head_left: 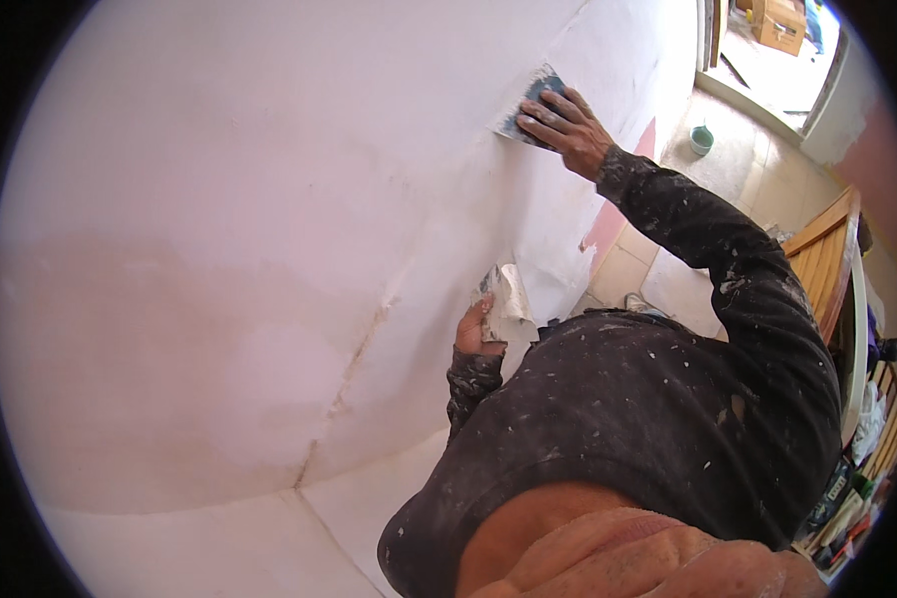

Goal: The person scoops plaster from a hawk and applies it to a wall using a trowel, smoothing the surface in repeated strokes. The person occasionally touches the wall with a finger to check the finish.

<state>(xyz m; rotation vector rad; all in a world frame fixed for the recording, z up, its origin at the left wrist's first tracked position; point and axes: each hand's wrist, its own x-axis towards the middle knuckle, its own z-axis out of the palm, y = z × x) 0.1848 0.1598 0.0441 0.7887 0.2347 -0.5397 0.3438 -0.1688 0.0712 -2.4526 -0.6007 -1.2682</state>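
My right hand [566,130] presses a wide filling knife [530,105] against the pale wall [219,120], its fingers spread over the dark blue-grey blade. Whitish filler clings along the blade's edge. Lower down, near my chest, my left hand [476,327] grips a second filling knife [490,287]. That one carries a thick lump of white filler [514,294]. How the left fingers wrap behind it is partly hidden. Both dark sleeves are spotted with white.
A rough seam [354,367] runs up the wall. On the tiled floor at the right stands a small green bucket [702,140]. Beyond is a doorway with a cardboard box [778,25]. Slatted wooden furniture [822,254] and mixed clutter [847,508] lie beside my right side.
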